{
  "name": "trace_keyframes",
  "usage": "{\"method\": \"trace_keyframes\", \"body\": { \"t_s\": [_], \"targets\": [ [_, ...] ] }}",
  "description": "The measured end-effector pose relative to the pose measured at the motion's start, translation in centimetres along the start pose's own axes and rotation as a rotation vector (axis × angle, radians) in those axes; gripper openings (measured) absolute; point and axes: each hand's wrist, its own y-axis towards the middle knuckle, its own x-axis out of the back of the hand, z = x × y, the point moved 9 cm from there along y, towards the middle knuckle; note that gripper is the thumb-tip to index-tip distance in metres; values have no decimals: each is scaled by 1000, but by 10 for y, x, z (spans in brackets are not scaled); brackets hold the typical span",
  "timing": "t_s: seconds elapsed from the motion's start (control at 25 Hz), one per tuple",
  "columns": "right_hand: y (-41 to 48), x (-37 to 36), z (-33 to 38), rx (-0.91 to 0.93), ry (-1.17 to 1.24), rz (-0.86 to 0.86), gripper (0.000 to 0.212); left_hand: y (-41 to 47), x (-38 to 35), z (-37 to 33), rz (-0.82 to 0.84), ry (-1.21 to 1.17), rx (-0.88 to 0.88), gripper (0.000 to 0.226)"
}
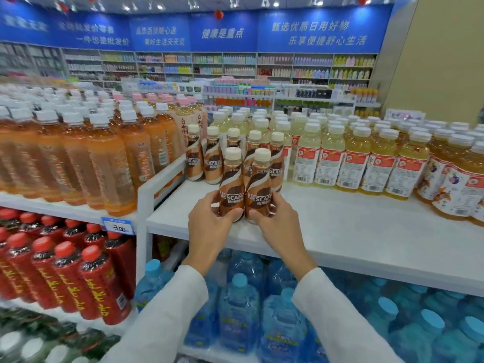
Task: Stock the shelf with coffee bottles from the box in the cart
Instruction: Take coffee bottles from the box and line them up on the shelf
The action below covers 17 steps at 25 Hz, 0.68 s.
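My left hand grips the left coffee bottle; my right hand grips the right coffee bottle. Both stand upright, touching each other, on the white shelf, just in front of five more coffee bottles. Pale yellow drinks sit to the right.

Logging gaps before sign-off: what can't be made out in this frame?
- Head view: cart and box lie outside the frame.
- Bases of the two front coffee bottles: mostly covered by left hand and right hand; contact with shelf unclear.
- Far wall goods: too small, blurred.
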Motion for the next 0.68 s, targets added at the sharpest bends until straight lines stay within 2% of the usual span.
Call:
{"method": "trace_keyframes", "body": {
  "t_s": [0.16, 0.32, 0.52, 0.68],
  "targets": [
    [36, -67, 19, 42, -27, 38, 43, 49, 34, 28, -54, 109, 37, 53],
    [69, -118, 20, 19, -106, 39, 50, 81, 52, 37, -101, 85, 84, 44],
    [90, -141, 20, -2, -114, -8, 47, 91, 58, 48, -224, 25, 176, 42],
    [94, -142, 19, -11, -131, -28, 52, 95, 56, 45, -245, 77, 192, 42]
  ]
}}
